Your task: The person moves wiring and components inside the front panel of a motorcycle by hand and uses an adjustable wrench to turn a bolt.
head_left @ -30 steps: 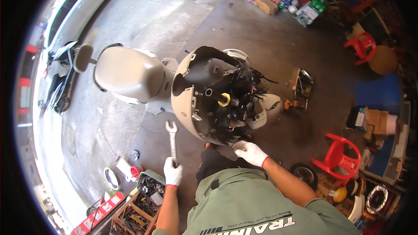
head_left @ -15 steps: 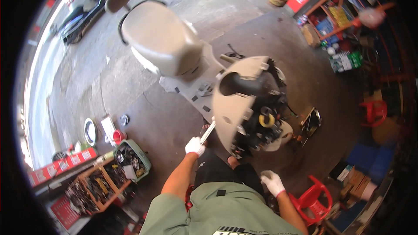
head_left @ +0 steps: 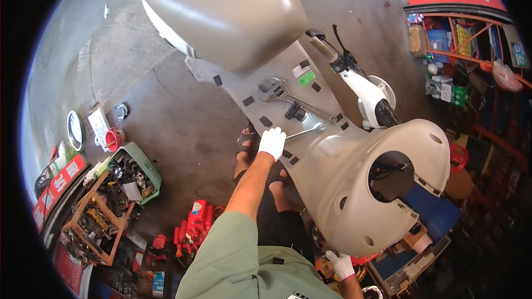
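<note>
My left hand, in a white glove, is closed around a slim silver wrench. Its far end reaches over the footboard of a beige scooter. On that board lie an adjustable wrench, a second long wrench and a black knob-like part. Nearest me, the beige front panel has a large round opening. My right hand, also gloved, is beside the panel's lower edge; its fingers show too little to tell their grip.
The scooter seat fills the upper middle. Beyond the board hangs the white handlebar section with grip and lever. Left stand a green bin of parts and a wooden crate. Red bottles stand near my legs; a shelf is far right.
My view has shifted closer over the scooter. My left hand has carried the wrench from beside the front panel to the footboard. My right hand has come to the panel's lower edge.
</note>
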Available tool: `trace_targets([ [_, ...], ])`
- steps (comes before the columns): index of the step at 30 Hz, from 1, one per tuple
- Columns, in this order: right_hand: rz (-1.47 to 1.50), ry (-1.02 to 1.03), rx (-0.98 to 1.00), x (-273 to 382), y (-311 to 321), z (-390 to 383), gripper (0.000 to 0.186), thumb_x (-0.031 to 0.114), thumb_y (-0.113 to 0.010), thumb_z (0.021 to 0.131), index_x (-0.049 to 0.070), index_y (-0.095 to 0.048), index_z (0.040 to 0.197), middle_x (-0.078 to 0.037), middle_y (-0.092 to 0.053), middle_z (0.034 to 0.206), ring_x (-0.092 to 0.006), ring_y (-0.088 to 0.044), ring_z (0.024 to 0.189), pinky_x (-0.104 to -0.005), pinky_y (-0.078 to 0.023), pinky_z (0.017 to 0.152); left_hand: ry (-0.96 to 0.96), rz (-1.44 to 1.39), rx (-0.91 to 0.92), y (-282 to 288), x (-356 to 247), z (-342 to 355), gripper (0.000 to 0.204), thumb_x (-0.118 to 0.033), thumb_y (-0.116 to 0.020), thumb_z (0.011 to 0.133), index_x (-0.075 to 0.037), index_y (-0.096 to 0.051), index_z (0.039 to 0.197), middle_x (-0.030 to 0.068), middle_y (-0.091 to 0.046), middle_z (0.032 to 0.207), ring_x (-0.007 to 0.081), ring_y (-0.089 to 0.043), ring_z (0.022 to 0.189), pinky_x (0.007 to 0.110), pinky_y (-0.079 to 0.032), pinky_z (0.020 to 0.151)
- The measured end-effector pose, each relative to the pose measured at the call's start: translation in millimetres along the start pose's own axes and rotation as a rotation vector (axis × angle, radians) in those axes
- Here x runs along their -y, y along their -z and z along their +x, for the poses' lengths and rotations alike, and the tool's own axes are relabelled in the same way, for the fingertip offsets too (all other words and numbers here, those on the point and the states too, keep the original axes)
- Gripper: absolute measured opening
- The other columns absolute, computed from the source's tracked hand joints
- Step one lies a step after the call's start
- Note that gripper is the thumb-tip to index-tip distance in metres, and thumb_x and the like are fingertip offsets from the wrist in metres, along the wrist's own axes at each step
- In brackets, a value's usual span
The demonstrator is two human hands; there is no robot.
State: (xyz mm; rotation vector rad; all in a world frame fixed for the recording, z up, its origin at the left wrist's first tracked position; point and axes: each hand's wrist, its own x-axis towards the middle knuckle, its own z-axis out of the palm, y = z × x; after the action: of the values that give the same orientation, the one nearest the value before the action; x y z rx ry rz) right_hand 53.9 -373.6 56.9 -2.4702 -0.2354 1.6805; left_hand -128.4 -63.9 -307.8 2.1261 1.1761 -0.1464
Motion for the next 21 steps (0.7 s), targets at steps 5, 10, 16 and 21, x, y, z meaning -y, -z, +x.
trace_targets([
  [5, -0.401, 0.057, 0.003, 7, -7, 5, 0.023, 0.011, -0.064, 0.091, -0.004, -0.067, 0.108, -0.01, -0.07, 0.093, -0.0203, -0.066, 0.084, -0.0356, -0.054, 0.08, -0.057, -0.12, -0.116, -7, 0, 25, 0.016, -0.011, -0.059, 0.08, -0.008, -0.061, 0.095, 0.0148, -0.058, 0.095, 0.0345, -0.059, 0.09, 0.045, -0.046, 0.079],
  [10, -0.283, -0.076, -0.019, 55, -40, 0, 0.025, 0.022, -0.067, 0.091, -0.001, -0.07, 0.102, -0.01, -0.071, 0.09, -0.0235, -0.065, 0.084, -0.0393, -0.052, 0.082, -0.12, -0.241, -0.267, 49, -9, 64, 0.022, -0.009, -0.058, 0.078, -0.006, -0.062, 0.1, 0.0148, -0.06, 0.097, 0.0353, -0.059, 0.094, 0.046, -0.045, 0.081],
  [16, -0.24, -0.113, -0.015, 38, -30, -6, 0.026, 0.021, -0.066, 0.092, 0.0, -0.069, 0.106, -0.01, -0.071, 0.094, -0.0231, -0.065, 0.085, -0.0388, -0.053, 0.083, -0.146, 0.237, -0.289, 64, 47, 126, 0.033, -0.015, -0.055, 0.089, -0.006, -0.062, 0.12, 0.0153, -0.059, 0.123, 0.0338, -0.05, 0.129, 0.055, -0.031, 0.114],
  [21, -0.209, -0.173, -0.014, 15, -36, -18, 0.026, 0.021, -0.065, 0.094, 0.0, -0.069, 0.109, -0.01, -0.071, 0.096, -0.0228, -0.066, 0.086, -0.0383, -0.053, 0.083, -0.163, 0.467, 0.042, 70, 35, 166, 0.023, -0.016, -0.052, 0.093, -0.011, -0.064, 0.112, 0.0124, -0.06, 0.117, 0.0299, -0.054, 0.121, 0.056, -0.027, 0.118],
])
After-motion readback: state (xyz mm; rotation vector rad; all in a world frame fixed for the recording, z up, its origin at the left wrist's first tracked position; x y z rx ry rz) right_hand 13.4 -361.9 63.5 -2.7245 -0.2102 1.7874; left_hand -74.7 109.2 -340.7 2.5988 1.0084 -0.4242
